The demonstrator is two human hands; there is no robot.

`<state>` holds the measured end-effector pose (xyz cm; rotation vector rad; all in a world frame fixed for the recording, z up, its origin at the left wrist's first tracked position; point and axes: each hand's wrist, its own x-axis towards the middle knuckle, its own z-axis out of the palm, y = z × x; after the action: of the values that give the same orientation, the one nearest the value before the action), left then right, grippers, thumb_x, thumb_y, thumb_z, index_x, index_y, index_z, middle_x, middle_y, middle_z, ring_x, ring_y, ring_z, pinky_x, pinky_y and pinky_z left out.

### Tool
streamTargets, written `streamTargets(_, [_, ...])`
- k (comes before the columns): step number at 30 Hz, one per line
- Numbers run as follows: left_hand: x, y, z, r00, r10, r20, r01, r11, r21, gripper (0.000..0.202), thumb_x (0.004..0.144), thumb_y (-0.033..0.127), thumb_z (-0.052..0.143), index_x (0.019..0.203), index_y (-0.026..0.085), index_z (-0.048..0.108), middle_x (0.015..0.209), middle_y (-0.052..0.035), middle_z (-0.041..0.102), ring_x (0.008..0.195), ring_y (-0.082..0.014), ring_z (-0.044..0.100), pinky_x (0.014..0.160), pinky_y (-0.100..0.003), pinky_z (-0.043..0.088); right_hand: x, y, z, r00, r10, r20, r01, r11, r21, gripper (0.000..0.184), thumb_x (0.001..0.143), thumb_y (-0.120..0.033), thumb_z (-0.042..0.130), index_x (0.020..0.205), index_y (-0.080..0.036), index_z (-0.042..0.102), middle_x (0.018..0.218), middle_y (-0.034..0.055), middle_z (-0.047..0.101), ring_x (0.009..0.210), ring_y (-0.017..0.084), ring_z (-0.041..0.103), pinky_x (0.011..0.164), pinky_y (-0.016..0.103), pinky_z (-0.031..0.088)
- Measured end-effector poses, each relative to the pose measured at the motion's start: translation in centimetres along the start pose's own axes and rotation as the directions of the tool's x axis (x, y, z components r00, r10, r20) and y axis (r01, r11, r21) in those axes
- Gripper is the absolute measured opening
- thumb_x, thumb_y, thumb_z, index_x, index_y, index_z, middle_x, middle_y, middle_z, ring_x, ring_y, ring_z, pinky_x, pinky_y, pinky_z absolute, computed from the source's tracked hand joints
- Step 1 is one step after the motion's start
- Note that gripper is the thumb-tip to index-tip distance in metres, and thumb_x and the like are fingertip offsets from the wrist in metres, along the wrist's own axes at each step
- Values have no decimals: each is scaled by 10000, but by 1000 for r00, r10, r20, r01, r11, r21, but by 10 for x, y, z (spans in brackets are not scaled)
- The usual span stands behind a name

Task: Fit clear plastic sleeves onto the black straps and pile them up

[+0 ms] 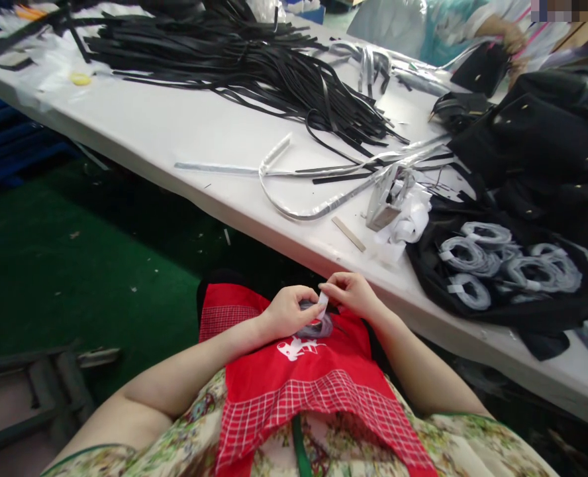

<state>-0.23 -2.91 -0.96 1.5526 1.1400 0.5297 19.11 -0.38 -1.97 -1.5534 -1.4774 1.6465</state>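
Note:
Over the red apron (259, 358) in my lap, my left hand (291, 311) is closed around a small grey coil of strip (318, 326). Fingers of my right hand (348, 293) pinch the upper end of a short white piece of tape (322, 303), which stands against the coil beside my left fingertips. Part of the coil is hidden behind my left hand. Similar grey coils (473, 291), some with a white band, lie on black material (433, 265) on the table to the right.
The white table (185, 129) runs diagonally ahead. On it lie a bundle of black strips (254, 63), a silvery strip loop (304, 215), a metal tape dispenser (384, 202) with crumpled white tape (410, 222), and black bags (547, 132). Another person's hand (505, 32) is at the far right.

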Motion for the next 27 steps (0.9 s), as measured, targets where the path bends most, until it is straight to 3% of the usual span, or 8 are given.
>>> streamTargets(3, [-3, 4, 0, 997, 74, 11, -74, 997, -33, 196, 835, 301, 620, 732, 152, 693, 718, -23, 660, 658, -137, 587, 632, -241, 433, 4, 11, 8, 986, 140, 86, -154, 971, 186, 494, 766, -636, 609, 717, -148, 667, 625, 21, 643, 560, 123, 561, 560, 243, 442])
streamTargets(6, [-6, 7, -2, 989, 149, -1, -149, 987, -60, 171, 836, 265, 618, 723, 160, 692, 770, -37, 648, 739, -148, 609, 713, -250, 462, 1, 18, 21, 962, 179, 207, -252, 875, 413, 406, 645, -514, 773, 775, -138, 693, 702, 24, 674, 615, 121, 573, 613, 244, 449])
streamTargets(9, [-8, 6, -3, 983, 177, -56, -179, 983, -42, 161, 837, 264, 618, 738, 174, 707, 929, -63, 620, 880, -166, 616, 813, -266, 477, -4, 19, 32, 970, 216, 107, -238, 782, 577, 337, 586, -409, 825, 727, -144, 671, 644, 1, 645, 561, 103, 536, 583, 241, 430])
streamTargets(12, [-8, 2, -3, 987, 113, -111, -113, 994, 2, 187, 860, 288, 590, 757, 185, 707, 995, -64, 587, 908, -169, 609, 828, -278, 475, -8, 14, 35, 988, 129, -80, -78, 885, 459, 265, 641, -386, 787, 705, -150, 686, 669, 19, 670, 593, 121, 557, 606, 253, 443])
streamTargets(14, [-7, 0, -2, 992, 37, -123, -39, 999, -10, 189, 861, 277, 573, 739, 178, 679, 903, -47, 611, 842, -163, 610, 785, -276, 472, -10, 10, 35, 984, 24, -175, 32, 950, 310, 218, 692, -371, 746, 724, -158, 710, 713, 34, 698, 647, 145, 589, 640, 266, 461])
streamTargets(16, [-5, -2, 0, 993, -29, -114, 23, 998, -51, 171, 841, 258, 574, 711, 172, 642, 779, -25, 630, 756, -156, 603, 723, -265, 463, -12, 6, 32, 981, -22, -191, 67, 970, 234, 211, 727, -375, 710, 743, -164, 726, 732, 40, 710, 669, 160, 605, 651, 275, 472])
streamTargets(21, [-3, -3, 4, 984, -101, -149, 88, 992, -91, 99, 774, 262, 613, 748, 171, 584, 731, -5, 622, 668, -141, 569, 636, -253, 435, -15, 4, 19, 1000, -3, -4, 4, 955, 295, 314, 766, -462, 665, 813, -163, 748, 767, 45, 722, 755, 185, 649, 751, 310, 501])
streamTargets(27, [-5, 0, 5, 983, -94, -158, 84, 994, -71, 227, 733, 314, 649, 839, 187, 494, 771, -2, 585, 687, -151, 570, 626, -259, 444, -13, 6, 10, 987, 55, 154, -100, 947, 306, 286, 665, -367, 800, 829, -142, 738, 785, 44, 726, 695, 153, 641, 725, 292, 499])
